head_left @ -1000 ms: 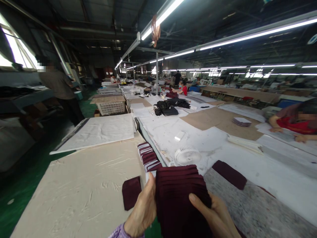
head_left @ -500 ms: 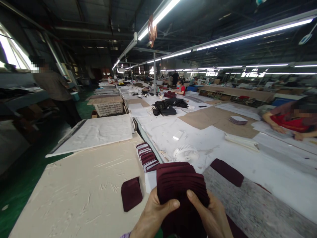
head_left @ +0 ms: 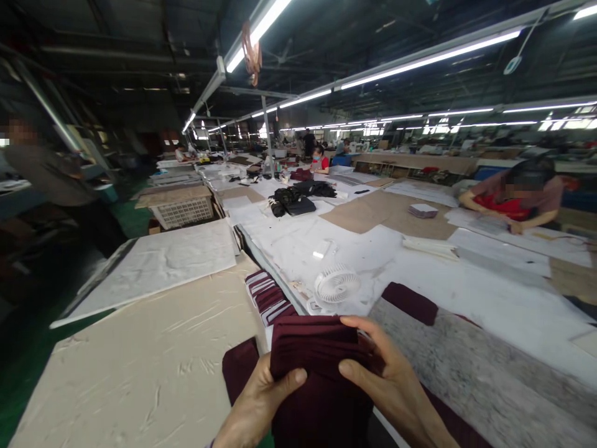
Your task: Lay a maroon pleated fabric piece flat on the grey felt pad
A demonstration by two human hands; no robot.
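Observation:
A thick stack of maroon fabric pieces (head_left: 321, 398) is held up in front of me between both hands. My left hand (head_left: 259, 398) grips its left side, thumb across the front face. My right hand (head_left: 385, 373) clasps the right side, with its thumb on the front and the index finger along the top edge. Just left of the stack, a separate maroon fabric piece (head_left: 239, 367) lies on the beige-covered table, partly behind my left hand. Beyond the stack, a white box of maroon and white pieces (head_left: 268, 295) sits at the table's edge.
A small white fan (head_left: 336, 283) stands on the white table (head_left: 289, 249). Another maroon piece (head_left: 410, 303) lies right, beside a grey mottled surface (head_left: 489, 367). Black fabric (head_left: 296, 199) is heaped farther off. A co-worker (head_left: 517, 193) leans over the table at right; another person (head_left: 51, 174) stands left.
My right hand has shifted up, its index finger now over the stack's top edge. The stack's fanned top layers look closer together. The view has turned right.

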